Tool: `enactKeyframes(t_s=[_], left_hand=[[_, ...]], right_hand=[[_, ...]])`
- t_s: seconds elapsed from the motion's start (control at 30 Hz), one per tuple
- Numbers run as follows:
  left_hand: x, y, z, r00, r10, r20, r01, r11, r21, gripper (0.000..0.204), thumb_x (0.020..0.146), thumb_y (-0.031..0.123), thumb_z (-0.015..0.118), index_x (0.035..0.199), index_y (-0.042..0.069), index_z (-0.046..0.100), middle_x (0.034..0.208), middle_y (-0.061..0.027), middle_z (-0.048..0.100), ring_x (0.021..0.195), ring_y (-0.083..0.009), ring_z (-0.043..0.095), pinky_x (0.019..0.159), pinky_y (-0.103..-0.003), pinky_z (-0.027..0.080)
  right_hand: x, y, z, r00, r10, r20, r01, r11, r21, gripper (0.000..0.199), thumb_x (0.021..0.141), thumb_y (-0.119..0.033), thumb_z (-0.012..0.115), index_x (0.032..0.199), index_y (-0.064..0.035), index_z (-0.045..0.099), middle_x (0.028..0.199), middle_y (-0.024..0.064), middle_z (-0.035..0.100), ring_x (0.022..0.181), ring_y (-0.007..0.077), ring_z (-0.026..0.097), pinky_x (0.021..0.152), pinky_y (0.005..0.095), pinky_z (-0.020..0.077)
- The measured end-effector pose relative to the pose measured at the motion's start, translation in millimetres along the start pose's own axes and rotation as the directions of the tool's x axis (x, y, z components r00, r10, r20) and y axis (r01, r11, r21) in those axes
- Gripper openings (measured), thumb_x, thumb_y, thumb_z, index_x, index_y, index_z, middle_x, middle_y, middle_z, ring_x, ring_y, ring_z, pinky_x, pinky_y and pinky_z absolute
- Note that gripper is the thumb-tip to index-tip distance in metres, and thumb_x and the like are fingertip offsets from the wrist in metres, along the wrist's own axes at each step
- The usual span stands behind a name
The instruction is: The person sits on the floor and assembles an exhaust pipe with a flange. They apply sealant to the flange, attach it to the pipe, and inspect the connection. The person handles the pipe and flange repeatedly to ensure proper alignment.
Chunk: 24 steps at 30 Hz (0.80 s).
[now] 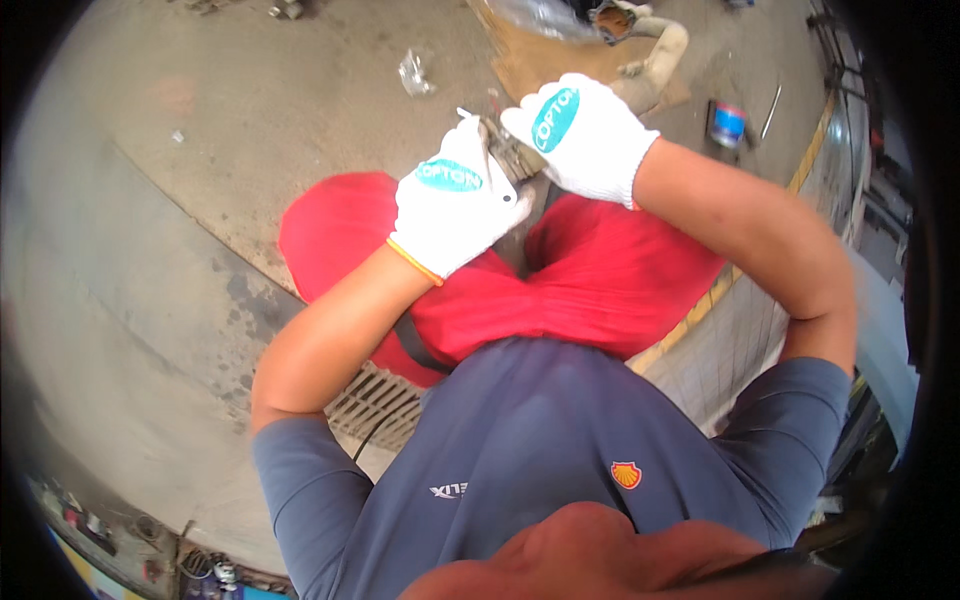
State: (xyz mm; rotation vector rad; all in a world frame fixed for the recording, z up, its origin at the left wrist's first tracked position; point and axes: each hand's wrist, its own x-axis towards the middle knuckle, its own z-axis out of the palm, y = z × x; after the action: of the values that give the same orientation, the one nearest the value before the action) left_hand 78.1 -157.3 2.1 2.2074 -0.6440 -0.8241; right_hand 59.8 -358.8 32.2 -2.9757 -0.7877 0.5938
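Both gloved hands close around one small grey metal part [512, 155], held just above centre in the upper middle of the frame, over the person's knees. Left hand [455, 205], in a white knit glove with a teal patch, wraps it from the lower left with curled fingers; a thin pale sliver sticks up beside the fingertips, and I cannot tell what it is. Right hand [585, 135], gloved the same way, comes down on the part from the upper right, fingers bent over its top. Most of the part is hidden between the gloves, so its shape and condition stay unclear.

Judging from that, the work looks to be under way rather than finished: the piece is firmly in hand and nothing has been set aside beside it. How much has been done to it cannot be read.

Below the hands lie red trousers [600, 290] and, lower, a dark blue shirt [540, 450]. A metal floor grate [375, 400] shows at lower centre. Across the concrete floor [200, 150] sit a crumpled clear wrapper [415, 73] at upper centre and a small blue tin [727, 124] at upper right, well apart from the hands.
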Motion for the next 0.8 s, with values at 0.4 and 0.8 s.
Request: enactKeyframes(t_s=[0.4,0.8], left_hand=[[-8,19,-46,0.987,0.159,0.007,-0.157,0.970,0.186,0.093,0.074,0.042,0.089,0.150,0.009,0.045,0.129,-0.0188,0.063,0.114,-0.0388,0.067,0.094,-0.045,0.057],[19,3,-79,0.997,0.009,0.073,0.017,0.939,-0.343,0.076,0.075,0.038,0.093,0.134,0.005,0.059,0.111,-0.0064,0.068,0.100,-0.0160,0.062,0.092,-0.032,0.052]], right_hand=[[7,15,-73,0.849,0.048,0.525,-0.263,0.902,0.343,0.044,0.086,-0.042,0.074,0.113,-0.0098,0.062,0.102,0.0140,0.075,0.099,0.0332,0.073,0.082,0.0451,0.0569],[-21,22,-61,0.950,0.098,-0.298,-0.138,0.984,-0.116,0.031,0.080,-0.017,0.071,0.110,-0.0143,0.064,0.094,0.0073,0.064,0.091,0.0287,0.066,0.079,0.0420,0.0483]])
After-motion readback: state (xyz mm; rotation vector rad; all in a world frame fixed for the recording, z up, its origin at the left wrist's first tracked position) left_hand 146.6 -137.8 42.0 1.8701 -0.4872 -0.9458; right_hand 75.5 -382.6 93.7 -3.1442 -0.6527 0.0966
